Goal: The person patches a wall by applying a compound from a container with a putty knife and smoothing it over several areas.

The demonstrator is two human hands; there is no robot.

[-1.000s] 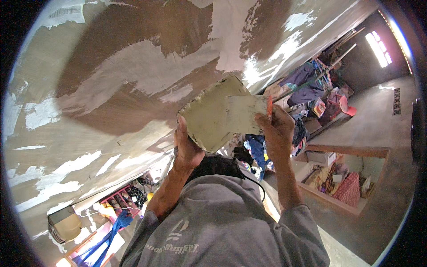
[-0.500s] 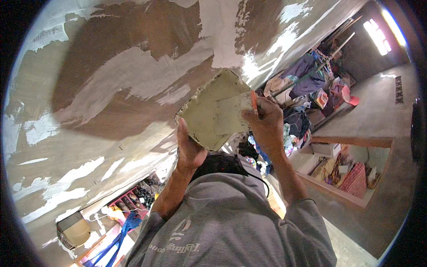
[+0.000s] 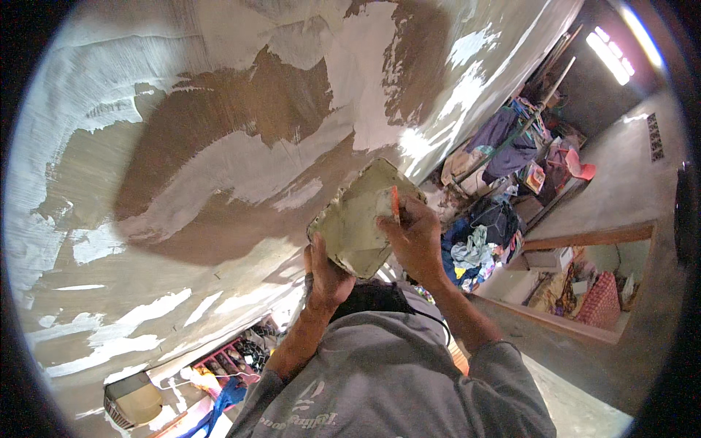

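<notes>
My left hand (image 3: 326, 274) grips from below a square board (image 3: 354, 226) smeared with grey-green putty, held up close to the wall. My right hand (image 3: 418, 239) is closed on a putty knife with an orange handle (image 3: 395, 204). It rests against the board's right edge, and the blade is hidden between hand and board. Behind both hands is a brown wall (image 3: 219, 190) patched with white and grey putty streaks. My grey sleeves rise from the lower edge of the view.
Piles of clothes and bags (image 3: 504, 146) lie along the wall's base at right, beside a wooden frame (image 3: 584, 237) and a red woven basket (image 3: 599, 299). At lower left are a dented container (image 3: 135, 400) and a red rack (image 3: 226, 358).
My right hand has slid in over the board's right edge, and the knife blade that showed on the board is now covered. Board and both hands sit slightly lower in view.
</notes>
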